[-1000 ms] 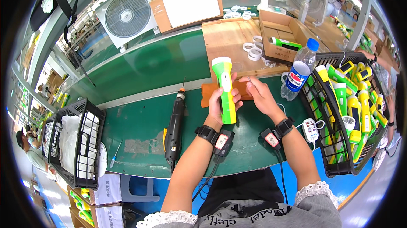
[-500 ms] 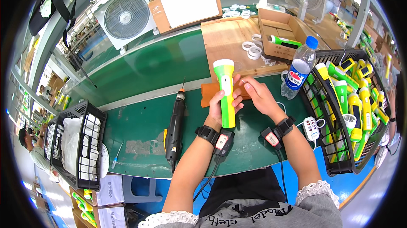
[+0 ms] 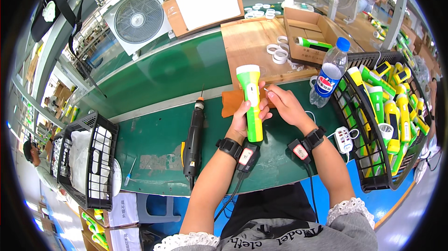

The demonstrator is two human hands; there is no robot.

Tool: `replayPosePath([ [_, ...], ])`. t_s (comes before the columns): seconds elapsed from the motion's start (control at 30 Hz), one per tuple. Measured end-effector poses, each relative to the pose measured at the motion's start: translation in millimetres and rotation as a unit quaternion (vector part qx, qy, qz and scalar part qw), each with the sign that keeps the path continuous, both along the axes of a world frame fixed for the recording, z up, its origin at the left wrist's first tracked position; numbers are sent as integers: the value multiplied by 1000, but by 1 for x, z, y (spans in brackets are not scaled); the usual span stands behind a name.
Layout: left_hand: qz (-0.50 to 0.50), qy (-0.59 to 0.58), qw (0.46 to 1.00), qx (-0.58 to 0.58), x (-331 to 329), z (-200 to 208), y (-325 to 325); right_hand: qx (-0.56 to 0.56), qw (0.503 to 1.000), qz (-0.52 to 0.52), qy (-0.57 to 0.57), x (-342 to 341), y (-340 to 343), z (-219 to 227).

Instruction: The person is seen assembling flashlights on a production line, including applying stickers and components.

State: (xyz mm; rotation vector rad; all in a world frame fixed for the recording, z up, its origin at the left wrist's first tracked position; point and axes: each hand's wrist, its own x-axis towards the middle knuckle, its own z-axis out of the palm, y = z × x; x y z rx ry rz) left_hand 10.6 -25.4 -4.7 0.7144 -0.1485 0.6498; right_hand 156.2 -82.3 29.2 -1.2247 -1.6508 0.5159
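Observation:
A green, yellow and white flashlight [image 3: 253, 115] stands nearly upright in my left hand [image 3: 240, 119], its wide white head at the top. The fingers of that hand wrap round the body below the white switch panel. Close by on the right, my right hand [image 3: 285, 105] is closed in a pinch, with a tiny pale tip showing at its fingertips. What it pinches is too small to name. Behind the flashlight lies an orange-brown cloth [image 3: 230, 102] on the green bench. Left of my hands rests a black electric screwdriver [image 3: 192, 139].
At right, a black crate [image 3: 373, 176] holds several flashlights, beside a cola bottle [image 3: 330, 76] and a white power strip [image 3: 344, 140]. White rings [image 3: 280, 56] lie on a wooden board [image 3: 245, 41] near a cardboard box [image 3: 303, 20]. Another black crate [image 3: 88, 157] and a small screwdriver [image 3: 129, 172] are left.
The flashlight and my left hand have shifted slightly right, and the flashlight leans a little. My right hand's fingertips have drawn closer together in a pinch.

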Motion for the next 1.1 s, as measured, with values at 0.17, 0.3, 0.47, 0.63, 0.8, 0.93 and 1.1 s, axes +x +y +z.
replayPosePath([
  [0.17, 134, 83, 986, -56, 3, 4, -3, -12, 999, -30, -33, -1, -3, 7],
  [0.3, 233, 78, 966, -84, 3, -5, 2, -72, 990, 2, -120, -8, -4, 8],
  [0.47, 262, 104, 958, -48, 7, -10, 5, -5, 990, -77, -122, -25, -3, -6],
  [0.63, 227, 49, 970, -67, 8, -3, 3, 96, 987, -82, -100, -19, 1, -8],
  [0.8, 226, 22, 973, -46, 8, -8, 5, 87, 990, -81, -74, -26, 0, -8],
  [0.93, 235, 13, 972, -15, 8, -12, 9, 25, 993, -82, -79, -28, -1, -5],
  [1.1, 212, 35, 976, -32, 6, -14, 6, -5, 999, -36, -27, -31, -1, -10],
])
